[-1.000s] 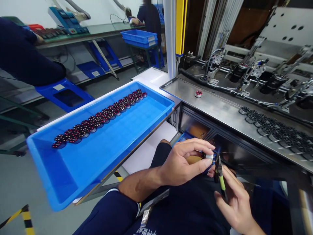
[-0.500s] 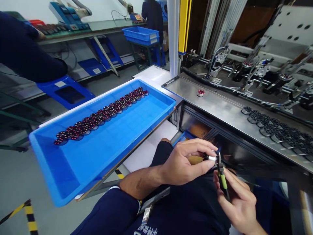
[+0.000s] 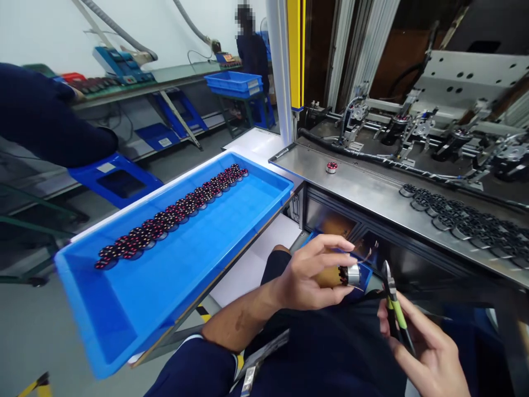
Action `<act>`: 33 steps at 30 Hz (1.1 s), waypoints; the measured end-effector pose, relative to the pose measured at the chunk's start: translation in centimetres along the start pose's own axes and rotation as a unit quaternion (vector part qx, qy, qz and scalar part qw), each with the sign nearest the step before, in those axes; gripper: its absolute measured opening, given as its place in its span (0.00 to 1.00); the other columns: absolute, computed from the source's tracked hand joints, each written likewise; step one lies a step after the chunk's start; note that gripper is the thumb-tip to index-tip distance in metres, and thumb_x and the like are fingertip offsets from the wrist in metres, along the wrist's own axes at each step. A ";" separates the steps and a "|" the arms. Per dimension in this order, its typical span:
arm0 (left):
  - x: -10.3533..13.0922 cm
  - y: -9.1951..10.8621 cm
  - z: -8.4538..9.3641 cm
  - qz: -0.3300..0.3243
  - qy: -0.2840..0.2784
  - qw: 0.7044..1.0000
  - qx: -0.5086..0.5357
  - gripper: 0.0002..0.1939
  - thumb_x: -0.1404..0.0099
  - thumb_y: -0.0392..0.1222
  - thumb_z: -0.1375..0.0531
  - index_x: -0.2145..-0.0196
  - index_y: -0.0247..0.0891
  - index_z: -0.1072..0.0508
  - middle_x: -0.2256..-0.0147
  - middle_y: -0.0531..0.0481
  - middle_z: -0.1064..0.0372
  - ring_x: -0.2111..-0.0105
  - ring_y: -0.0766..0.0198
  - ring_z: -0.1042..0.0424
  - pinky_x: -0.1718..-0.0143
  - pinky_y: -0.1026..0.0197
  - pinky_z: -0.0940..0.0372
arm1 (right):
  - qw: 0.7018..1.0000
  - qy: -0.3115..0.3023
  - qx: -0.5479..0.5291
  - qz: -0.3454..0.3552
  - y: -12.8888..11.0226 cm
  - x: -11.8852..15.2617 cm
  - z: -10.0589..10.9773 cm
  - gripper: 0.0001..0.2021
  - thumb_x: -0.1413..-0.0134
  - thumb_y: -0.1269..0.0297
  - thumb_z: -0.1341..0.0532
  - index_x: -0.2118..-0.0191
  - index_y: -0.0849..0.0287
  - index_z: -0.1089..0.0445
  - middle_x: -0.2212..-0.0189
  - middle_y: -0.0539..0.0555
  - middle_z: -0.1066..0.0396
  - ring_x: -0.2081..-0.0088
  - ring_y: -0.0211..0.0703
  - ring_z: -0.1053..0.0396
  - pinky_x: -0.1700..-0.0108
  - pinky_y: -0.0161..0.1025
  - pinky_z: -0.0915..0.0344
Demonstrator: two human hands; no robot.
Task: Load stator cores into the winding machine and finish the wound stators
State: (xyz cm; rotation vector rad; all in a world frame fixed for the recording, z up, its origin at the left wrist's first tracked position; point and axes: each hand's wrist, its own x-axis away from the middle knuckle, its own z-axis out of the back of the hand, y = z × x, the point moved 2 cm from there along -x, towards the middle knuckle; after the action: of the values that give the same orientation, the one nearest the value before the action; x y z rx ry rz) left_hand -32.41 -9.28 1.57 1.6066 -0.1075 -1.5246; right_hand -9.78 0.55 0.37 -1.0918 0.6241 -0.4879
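Between its thumb and fingers, my left hand [image 3: 309, 270] holds a silver and black motor part [image 3: 351, 274], with thin copper wires sticking out at its right side. My right hand [image 3: 430, 342] is closed around green and black cutting pliers [image 3: 397, 309], their jaws pointing up. A gap separates the pliers from the motor part. On the metal ledge stands a single red and silver part [image 3: 331, 167]. Rows of black and red parts [image 3: 165, 220] lie in the blue tray [image 3: 215, 251] to the left.
Many black and silver parts [image 3: 458, 212] sit on the right of the metal ledge [image 3: 359, 184], before a machine with clamps [image 3: 424, 127]. A seated person's dark sleeve [image 3: 41, 116] is at far left. Another person [image 3: 252, 52] stands behind blue bins [image 3: 233, 82].
The pliers in my right hand have moved right and down, away from the motor part. My left hand has shifted slightly left, showing more of the part. The camera view has tilted up.
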 end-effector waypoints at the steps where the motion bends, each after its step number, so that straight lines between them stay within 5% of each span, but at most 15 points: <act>1: -0.1 0.2 0.1 -0.021 -0.003 0.999 -0.025 0.28 0.48 0.32 0.29 0.49 0.38 0.26 0.50 0.40 0.30 0.51 0.55 0.25 0.48 0.54 0.27 | 1.000 -0.006 0.004 -0.015 -0.3 0.1 0.2 0.23 0.46 0.69 0.34 0.43 0.54 0.27 0.65 0.55 0.21 0.71 0.41 0.23 0.64 0.31 0.23; 6: -0.4 0.7 0.0 -0.083 -0.005 0.992 -0.097 0.21 0.43 0.29 0.32 0.51 0.35 0.26 0.54 0.40 0.26 0.49 0.52 0.24 0.48 0.51 0.25 | 0.990 -0.091 -0.005 -0.108 -1.5 1.1 1.1 0.26 0.50 0.70 0.34 0.42 0.56 0.27 0.64 0.56 0.20 0.65 0.44 0.21 0.59 0.33 0.24; 17: -0.2 0.8 0.0 -0.116 0.019 0.989 -0.094 0.34 0.44 0.21 0.35 0.41 0.34 0.36 0.54 0.38 0.21 0.52 0.55 0.22 0.50 0.52 0.24 | 0.969 -0.179 -0.052 -0.160 -2.3 1.3 0.5 0.31 0.51 0.72 0.37 0.38 0.55 0.31 0.57 0.60 0.21 0.53 0.53 0.23 0.49 0.42 0.27; 24: 0.0 1.0 0.3 -0.103 0.016 0.991 -0.088 0.34 0.41 0.22 0.37 0.40 0.38 0.38 0.53 0.39 0.21 0.51 0.57 0.23 0.51 0.54 0.24 | 0.957 -0.219 -0.091 -0.167 -1.8 0.9 0.3 0.34 0.50 0.78 0.43 0.36 0.50 0.35 0.57 0.57 0.24 0.56 0.45 0.24 0.48 0.40 0.28; 33: -0.1 1.1 0.3 -0.102 0.022 0.990 -0.091 0.33 0.43 0.21 0.36 0.41 0.36 0.37 0.54 0.38 0.21 0.51 0.56 0.22 0.51 0.54 0.23 | 0.962 -0.192 -0.094 -0.170 -2.5 0.2 -0.4 0.31 0.50 0.76 0.40 0.39 0.52 0.31 0.63 0.56 0.25 0.65 0.42 0.26 0.58 0.38 0.26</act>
State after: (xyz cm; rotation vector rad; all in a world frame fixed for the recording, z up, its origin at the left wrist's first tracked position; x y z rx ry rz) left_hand -32.17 -10.06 2.38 1.5385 0.2210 -1.6025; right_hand -10.08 -0.84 2.49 -1.4422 0.1390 -0.4989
